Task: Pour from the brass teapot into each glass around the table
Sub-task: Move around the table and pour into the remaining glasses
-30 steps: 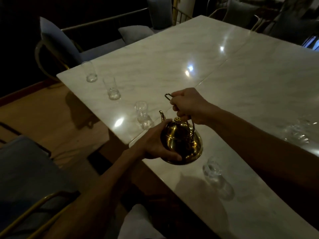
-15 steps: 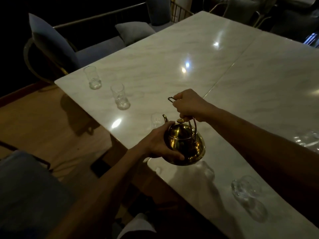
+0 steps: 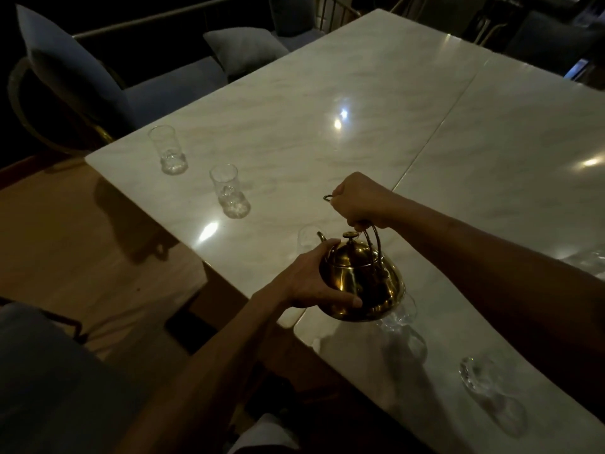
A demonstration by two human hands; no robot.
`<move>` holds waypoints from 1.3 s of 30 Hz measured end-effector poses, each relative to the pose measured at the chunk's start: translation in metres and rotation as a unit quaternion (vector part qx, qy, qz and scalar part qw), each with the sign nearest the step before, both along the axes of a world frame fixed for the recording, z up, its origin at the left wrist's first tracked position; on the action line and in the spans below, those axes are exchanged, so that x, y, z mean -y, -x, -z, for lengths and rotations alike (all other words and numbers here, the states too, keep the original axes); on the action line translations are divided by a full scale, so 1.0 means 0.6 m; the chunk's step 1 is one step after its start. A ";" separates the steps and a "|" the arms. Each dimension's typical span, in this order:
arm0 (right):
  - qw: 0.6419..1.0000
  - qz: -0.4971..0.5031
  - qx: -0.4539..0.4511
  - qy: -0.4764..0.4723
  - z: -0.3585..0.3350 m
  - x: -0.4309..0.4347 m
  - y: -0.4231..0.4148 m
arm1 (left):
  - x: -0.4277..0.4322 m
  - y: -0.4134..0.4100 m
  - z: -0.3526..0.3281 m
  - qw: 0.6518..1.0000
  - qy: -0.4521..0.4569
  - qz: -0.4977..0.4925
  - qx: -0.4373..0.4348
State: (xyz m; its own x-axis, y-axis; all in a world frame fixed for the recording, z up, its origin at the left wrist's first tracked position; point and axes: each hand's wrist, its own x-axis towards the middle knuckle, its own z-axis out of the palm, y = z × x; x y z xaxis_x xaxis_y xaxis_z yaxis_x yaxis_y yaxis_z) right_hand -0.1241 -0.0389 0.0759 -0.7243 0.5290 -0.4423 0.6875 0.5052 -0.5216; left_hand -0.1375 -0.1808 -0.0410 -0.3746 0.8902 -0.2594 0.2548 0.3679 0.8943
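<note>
Your right hand (image 3: 358, 201) is closed around the top of the handle of the brass teapot (image 3: 361, 280), and your left hand (image 3: 311, 283) is wrapped on its belly at 9 o'clock, thumb along the lower edge. The pot hangs clear of the marble table (image 3: 327, 103), directly below your right fist. Its spout points to 11 o'clock, at the rim of the nearest glass (image 3: 306, 237), which is mostly hidden behind the spout. To pour well, I judge you should let the right hand carry the weight and tip slowly with the left, keeping the spout just above the rim. 2 more glasses wait toward 10 o'clock: the second glass (image 3: 229, 191) and the far glass (image 3: 168, 150).
</note>
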 end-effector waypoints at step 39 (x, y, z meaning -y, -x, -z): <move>0.995 -0.045 0.079 -0.045 0.016 -0.019 0.050 | -0.017 0.022 0.024 0.998 -0.007 0.011 0.062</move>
State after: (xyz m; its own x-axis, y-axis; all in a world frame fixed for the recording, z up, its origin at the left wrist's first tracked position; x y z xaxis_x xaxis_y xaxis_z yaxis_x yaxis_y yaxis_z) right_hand -0.1543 -0.0276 0.0662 -0.6957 0.5069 -0.5090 0.7070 0.6087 -0.3601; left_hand -0.1510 -0.1707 -0.0555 -0.3215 0.9012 -0.2906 0.1503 0.3516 0.9240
